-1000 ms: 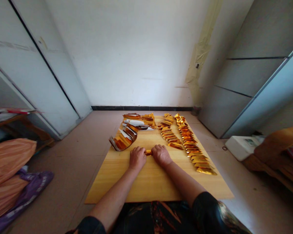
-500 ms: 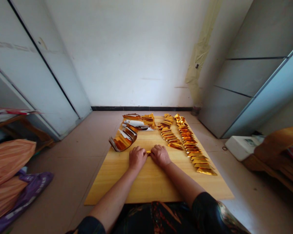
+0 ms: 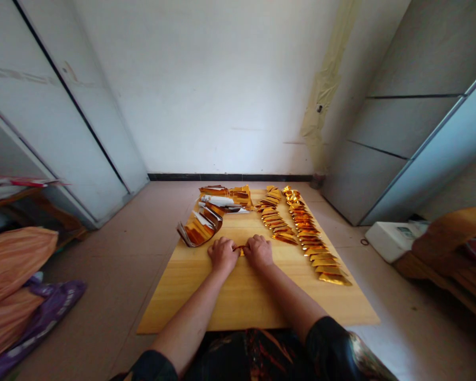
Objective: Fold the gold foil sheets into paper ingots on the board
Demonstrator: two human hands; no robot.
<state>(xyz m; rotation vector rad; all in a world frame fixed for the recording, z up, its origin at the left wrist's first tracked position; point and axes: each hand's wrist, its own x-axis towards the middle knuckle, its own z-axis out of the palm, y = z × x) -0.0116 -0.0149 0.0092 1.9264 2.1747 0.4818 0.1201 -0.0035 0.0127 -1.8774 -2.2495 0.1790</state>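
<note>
Between my two hands, near the middle of the wooden board (image 3: pixel 257 307), is a small piece of gold foil paper (image 3: pixel 241 251), mostly covered by fingers. My left hand (image 3: pixel 223 254) is closed on its left end, and my right hand (image 3: pixel 259 252) grips the right end. Beyond my left hand lie loose gold foil sheets (image 3: pixel 200 228) with white undersides, curled and stacked. To the right, folded gold foil pieces overlap in two rows, a shorter inner row (image 3: pixel 277 225) and a longer outer row (image 3: pixel 313 238).
A white wall (image 3: pixel 222 106) stands behind the board, with a grey cabinet (image 3: pixel 365 159) at right. On the left are orange bags (image 3: pixel 16 264) and a purple bag (image 3: pixel 59 307). A white box (image 3: pixel 388 238) sits beside wooden furniture (image 3: pixel 448 248) at right.
My hands have shifted slightly on the gold foil paper, and its visible strip now looks darker and curved. The foil sheets and the rows have stayed where they were.
</note>
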